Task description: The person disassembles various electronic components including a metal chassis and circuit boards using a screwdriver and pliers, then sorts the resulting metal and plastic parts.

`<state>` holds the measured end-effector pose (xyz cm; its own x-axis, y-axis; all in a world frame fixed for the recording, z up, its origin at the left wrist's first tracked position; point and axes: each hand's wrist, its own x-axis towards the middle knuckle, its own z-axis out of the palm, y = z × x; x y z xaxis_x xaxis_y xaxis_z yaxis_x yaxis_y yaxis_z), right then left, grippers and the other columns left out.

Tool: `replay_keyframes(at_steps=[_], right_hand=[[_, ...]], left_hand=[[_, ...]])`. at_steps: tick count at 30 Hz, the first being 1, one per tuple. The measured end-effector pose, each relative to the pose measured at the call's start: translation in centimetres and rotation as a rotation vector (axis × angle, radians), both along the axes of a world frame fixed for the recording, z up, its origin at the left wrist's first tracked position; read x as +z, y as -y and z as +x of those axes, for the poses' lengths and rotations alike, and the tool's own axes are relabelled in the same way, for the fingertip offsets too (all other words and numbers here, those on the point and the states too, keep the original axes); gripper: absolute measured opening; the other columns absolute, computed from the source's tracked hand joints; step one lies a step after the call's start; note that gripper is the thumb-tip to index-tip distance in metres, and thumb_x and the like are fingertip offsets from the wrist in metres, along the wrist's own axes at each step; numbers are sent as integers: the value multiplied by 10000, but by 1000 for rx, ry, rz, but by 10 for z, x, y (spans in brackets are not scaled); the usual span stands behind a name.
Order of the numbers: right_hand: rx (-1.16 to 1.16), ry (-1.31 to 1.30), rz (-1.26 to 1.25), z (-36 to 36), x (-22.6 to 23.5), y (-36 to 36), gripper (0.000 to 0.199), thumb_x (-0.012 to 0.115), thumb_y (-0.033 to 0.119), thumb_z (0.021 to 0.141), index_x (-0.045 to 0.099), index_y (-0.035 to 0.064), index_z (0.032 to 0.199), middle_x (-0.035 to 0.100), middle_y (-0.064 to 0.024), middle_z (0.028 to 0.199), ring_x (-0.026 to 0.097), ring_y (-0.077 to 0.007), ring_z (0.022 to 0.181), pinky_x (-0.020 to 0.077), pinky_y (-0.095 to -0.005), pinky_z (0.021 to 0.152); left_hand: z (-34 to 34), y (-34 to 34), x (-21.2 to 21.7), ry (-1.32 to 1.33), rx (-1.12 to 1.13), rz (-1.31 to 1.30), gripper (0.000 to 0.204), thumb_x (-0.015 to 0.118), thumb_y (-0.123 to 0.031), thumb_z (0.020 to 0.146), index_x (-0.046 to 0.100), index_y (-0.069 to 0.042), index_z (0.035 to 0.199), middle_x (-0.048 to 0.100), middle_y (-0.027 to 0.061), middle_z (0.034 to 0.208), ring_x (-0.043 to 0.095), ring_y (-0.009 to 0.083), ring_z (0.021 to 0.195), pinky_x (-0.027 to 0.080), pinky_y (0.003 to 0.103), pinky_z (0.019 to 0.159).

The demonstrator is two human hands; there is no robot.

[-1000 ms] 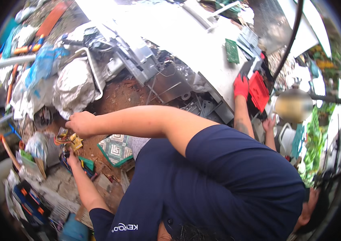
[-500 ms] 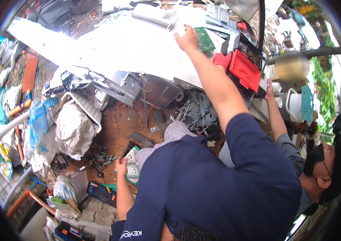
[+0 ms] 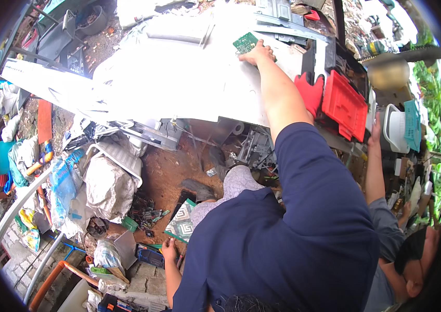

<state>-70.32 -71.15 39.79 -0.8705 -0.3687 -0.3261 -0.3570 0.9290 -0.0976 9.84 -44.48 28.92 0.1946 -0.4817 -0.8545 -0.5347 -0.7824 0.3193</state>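
Observation:
My right hand [image 3: 258, 53] reaches across the bright white tabletop [image 3: 179, 78]. Its fingers close on a green circuit board [image 3: 245, 41], covering the board's near part. Down at the left, my left hand [image 3: 169, 250] hangs low beside my body, fingers loosely bent and apart, with nothing visible in it. Close by lie a dark blue tool tray [image 3: 150, 256] and a green and white patterned mat [image 3: 180, 226]. A red glove [image 3: 310, 92] lies to the right of my right forearm, beside an open red plastic case [image 3: 344, 106].
A co-worker in grey [image 3: 387, 229] stretches an arm [image 3: 374, 161] forward at the right. Grey metal panels [image 3: 283, 26] lie on the table's far right. Scrap metal [image 3: 257, 148] is under the table. White sacks [image 3: 108, 190] and metal railings [image 3: 23, 208] stand at the left.
My right hand, open beside the circuit board before, has closed on it and shifted it leftward and away. My left hand has drawn back lower, and the whole view has shifted.

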Motion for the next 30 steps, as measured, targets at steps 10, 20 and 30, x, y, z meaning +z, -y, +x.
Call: replay_keyframes(at_steps=[10,20,30], right_hand=[[-128,-166,-319,77,62,-12,1098,798,573,577,354,22,1417,486,-223,1311,476,-359,1229,409,-491,1014],[1066,467,-183,446,60,-59,1147,742,664,572,352,14,1434,487,-236,1297,464,-393,1226,417,-482,1004],[1428,847,-21,552,18,-115,1071,774,583,679,362,-56,1434,464,-287,1392,445,-385,1318,362,-419,1108]], left_hand=[[-18,38,-31,-177,-28,-48,510,651,-312,943,518,11,1316,639,61,1095,590,127,883,467,247,704],[-121,118,70,-1025,354,-414,726,467,-568,972,282,-98,1494,398,146,1487,372,336,1369,312,492,1127],[-49,71,57,-1023,1071,-317,453,546,-329,955,516,-60,1317,615,103,1260,596,264,1154,447,415,1033]])
